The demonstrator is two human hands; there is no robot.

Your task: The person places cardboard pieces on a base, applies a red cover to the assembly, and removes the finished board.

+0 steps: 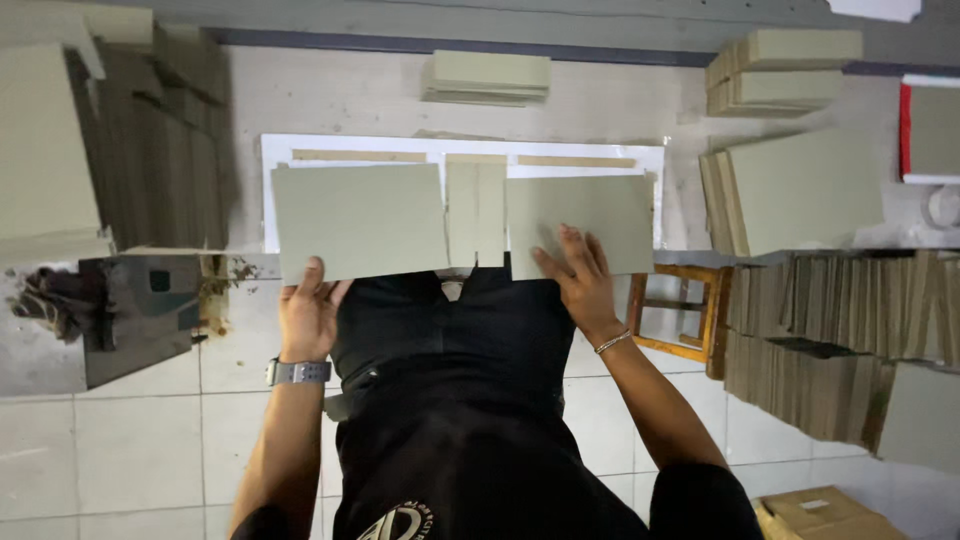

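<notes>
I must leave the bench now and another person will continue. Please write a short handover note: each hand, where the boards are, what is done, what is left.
Left hand: open, thumb and fingers at the near edge of the left grey board.
Right hand: open, flat on the right grey board.
Boards: both large boards and the narrow middle strip lie side by side on the white sheet, with small gaps between them.
Done: three pieces laid in a row.
Left: whether they are fixed to the sheet cannot be seen. More boards are stacked at the right and back.
</notes>
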